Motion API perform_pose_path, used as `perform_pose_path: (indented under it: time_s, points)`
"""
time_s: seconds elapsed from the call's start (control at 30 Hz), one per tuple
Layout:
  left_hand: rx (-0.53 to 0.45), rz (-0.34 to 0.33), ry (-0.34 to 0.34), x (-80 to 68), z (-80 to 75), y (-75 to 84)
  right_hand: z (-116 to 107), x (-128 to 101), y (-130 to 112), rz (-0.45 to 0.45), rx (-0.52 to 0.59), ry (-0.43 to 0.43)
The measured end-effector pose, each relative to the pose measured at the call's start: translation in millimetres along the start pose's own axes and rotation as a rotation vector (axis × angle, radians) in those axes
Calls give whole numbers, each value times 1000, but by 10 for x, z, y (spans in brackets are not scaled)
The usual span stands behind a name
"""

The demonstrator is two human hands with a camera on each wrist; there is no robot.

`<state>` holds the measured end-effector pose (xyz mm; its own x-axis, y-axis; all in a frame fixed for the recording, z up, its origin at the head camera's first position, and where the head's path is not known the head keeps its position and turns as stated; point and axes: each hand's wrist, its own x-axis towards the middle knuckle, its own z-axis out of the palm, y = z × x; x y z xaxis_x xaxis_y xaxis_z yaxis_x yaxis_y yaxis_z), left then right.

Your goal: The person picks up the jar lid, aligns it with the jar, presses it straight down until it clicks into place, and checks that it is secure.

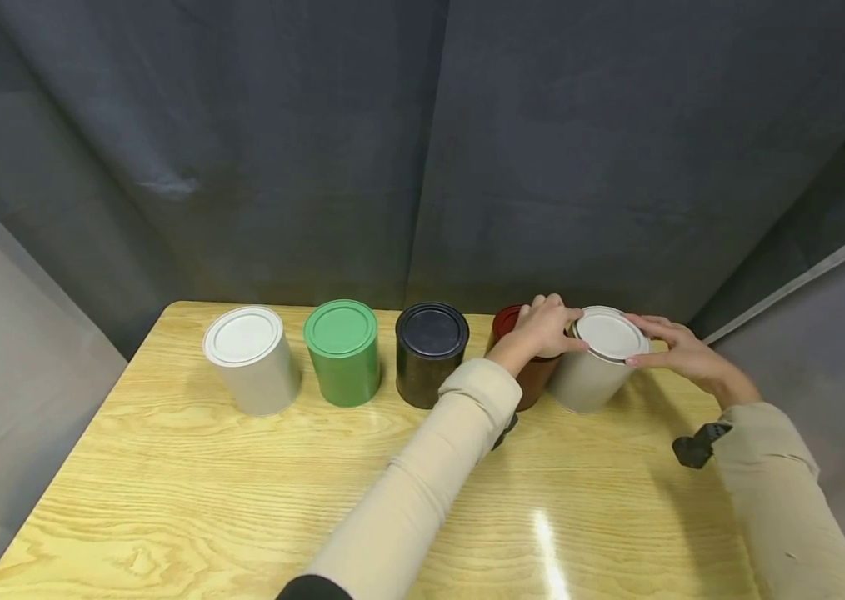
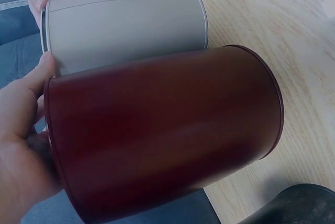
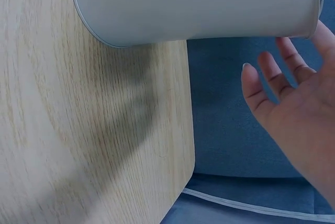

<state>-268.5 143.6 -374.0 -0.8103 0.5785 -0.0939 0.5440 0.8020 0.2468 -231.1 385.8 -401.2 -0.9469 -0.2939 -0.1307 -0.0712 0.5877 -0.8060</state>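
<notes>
Five cans stand in a row on the wooden table (image 1: 242,500). My left hand (image 1: 553,327) lies over the top of the dark red can (image 1: 531,379), its curled fingers and thumb on the left rim of the grey can (image 1: 595,375) beside it. In the left wrist view the thumb (image 2: 29,96) presses the grey can (image 2: 125,25) at its lid, above the dark red can (image 2: 167,135). My right hand (image 1: 658,343) touches the lid's right rim with straight fingers. In the right wrist view the fingers (image 3: 272,82) spread loosely below the grey can (image 3: 193,4).
Left of the red can stand a black can (image 1: 432,354), a green can (image 1: 343,352) and a white can (image 1: 252,360). The table's right edge (image 3: 188,130) runs close by the grey can. Dark curtains hang behind and at both sides.
</notes>
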Motion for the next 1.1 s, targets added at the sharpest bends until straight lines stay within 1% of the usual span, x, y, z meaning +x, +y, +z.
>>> perform_pose_path:
  time_s: [0.17,0.3,0.53,0.67,0.8,0.9,1.1]
  points:
    - [-14,5,6,-12,-5,-2,10,-9,-2,-12,-7,8]
    - [-15,-3,8,-22,-3,9,10,-16,-4,-26,-15,2]
    - [-13,-54,13,-19,-2,65,25,-30,-6,-16,-10,11]
    - [-3,-79,17,-17,-8,93,38,-29,-3,-37,-10,31]
    - [6,-93,24,-18,-4,110,59,-33,2,-48,-35,63]
    - [11,-95,28,-18,0,122,76,-38,10,-53,-48,83]
    - [24,-93,37,-11,2,137,86,-51,9,-69,-31,108]
